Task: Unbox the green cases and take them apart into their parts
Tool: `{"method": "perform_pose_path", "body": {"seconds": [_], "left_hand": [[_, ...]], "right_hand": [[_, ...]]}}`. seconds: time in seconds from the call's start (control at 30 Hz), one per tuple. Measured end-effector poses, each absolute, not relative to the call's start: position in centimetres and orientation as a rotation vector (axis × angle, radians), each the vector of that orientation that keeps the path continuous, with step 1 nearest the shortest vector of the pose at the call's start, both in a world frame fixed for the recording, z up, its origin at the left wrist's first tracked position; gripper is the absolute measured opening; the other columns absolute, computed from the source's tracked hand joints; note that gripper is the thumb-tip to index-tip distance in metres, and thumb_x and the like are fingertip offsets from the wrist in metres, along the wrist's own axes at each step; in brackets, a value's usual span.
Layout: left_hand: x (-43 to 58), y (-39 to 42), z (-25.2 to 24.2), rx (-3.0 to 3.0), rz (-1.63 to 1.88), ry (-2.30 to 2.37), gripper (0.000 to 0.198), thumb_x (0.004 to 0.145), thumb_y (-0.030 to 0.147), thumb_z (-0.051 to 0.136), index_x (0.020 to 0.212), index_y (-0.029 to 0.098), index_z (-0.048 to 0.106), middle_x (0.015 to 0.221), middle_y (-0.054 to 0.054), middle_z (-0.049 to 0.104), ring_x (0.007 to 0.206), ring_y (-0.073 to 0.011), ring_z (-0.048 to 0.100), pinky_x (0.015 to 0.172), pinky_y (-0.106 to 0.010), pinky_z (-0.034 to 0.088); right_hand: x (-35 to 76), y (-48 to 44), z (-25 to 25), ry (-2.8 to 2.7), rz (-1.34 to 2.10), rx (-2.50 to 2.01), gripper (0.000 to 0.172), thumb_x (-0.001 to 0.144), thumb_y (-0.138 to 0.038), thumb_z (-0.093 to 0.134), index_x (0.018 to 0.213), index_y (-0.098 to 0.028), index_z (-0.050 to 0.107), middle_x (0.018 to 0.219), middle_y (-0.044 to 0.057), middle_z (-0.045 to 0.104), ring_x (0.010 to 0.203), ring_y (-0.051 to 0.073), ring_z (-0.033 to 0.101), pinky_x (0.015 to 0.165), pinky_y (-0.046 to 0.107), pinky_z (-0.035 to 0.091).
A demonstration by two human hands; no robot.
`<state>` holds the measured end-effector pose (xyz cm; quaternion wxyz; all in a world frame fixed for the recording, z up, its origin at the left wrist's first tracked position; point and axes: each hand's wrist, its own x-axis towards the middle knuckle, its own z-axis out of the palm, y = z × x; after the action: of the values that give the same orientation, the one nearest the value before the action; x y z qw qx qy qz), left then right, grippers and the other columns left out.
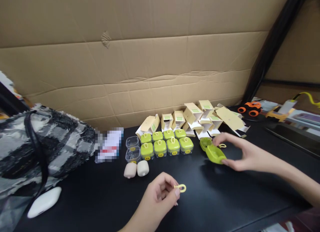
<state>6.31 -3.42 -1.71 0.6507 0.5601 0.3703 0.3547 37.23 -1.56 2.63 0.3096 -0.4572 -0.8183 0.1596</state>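
Observation:
Between thumb and index finger, my left hand pinches a small pale yellow loop above the black table. My right hand grips a green earbud-case cover by its edge, tilted so that its hollow inside shows. A smaller green piece is at its left; whether the two are joined I cannot tell. Another pale yellow loop is just behind my right fingers. Left of them, green-lidded clear boxes stand in two rows, most with a yellow loop on top.
Two clear boxes without lids end the rows, with pinkish and cream cases in front. Opened small cartons lie along the cardboard wall. A checked bag and white object are left; an orange toy truck is right.

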Motion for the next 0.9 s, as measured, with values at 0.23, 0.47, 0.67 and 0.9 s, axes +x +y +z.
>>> {"method": "perform_pose_path", "body": {"seconds": [0.23,0.47,0.67,0.9], "left_hand": [[6.2,-3.6,-1.4,1.327,0.756,0.844,0.034,0.076,0.048,0.069,0.077,0.017,0.057,0.072,0.001,0.057,0.067,-0.0117,0.051,0.062,-0.023,0.042],[6.3,-3.9,-0.7,1.358,0.707,0.88,0.029,0.077,0.042,0.068,0.075,0.017,0.054,0.071,0.002,0.054,0.066,-0.0119,0.048,0.063,-0.025,0.04],[6.5,-4.0,0.2,1.444,0.648,0.905,0.028,0.076,0.041,0.067,0.074,0.016,0.053,0.068,0.002,0.052,0.066,-0.0122,0.047,0.065,-0.026,0.038],[6.1,-3.8,-0.7,1.444,0.674,0.847,0.039,0.08,0.053,0.061,0.094,0.017,0.062,0.077,-0.001,0.059,0.071,-0.0146,0.051,0.067,-0.027,0.042]], "right_hand": [[37.4,-4.0,0.9,-2.393,0.053,-1.345,0.01,0.087,-0.029,0.057,0.088,-0.026,0.066,0.122,0.01,0.058,0.109,0.028,0.058,0.088,0.048,0.048],[35.2,-4.3,1.8,-2.245,-0.05,-1.223,0.018,0.085,-0.029,0.062,0.102,-0.025,0.065,0.116,0.01,0.06,0.106,0.026,0.06,0.086,0.041,0.05],[26.8,-5.9,2.9,-2.457,0.384,-0.897,0.016,0.09,-0.024,0.059,0.104,-0.018,0.061,0.089,0.005,0.067,0.081,0.017,0.063,0.073,0.028,0.05],[30.2,-5.2,3.6,-2.077,0.493,-1.105,0.012,0.089,-0.03,0.059,0.086,-0.02,0.064,0.08,0.002,0.069,0.073,0.015,0.065,0.067,0.025,0.051]]}}
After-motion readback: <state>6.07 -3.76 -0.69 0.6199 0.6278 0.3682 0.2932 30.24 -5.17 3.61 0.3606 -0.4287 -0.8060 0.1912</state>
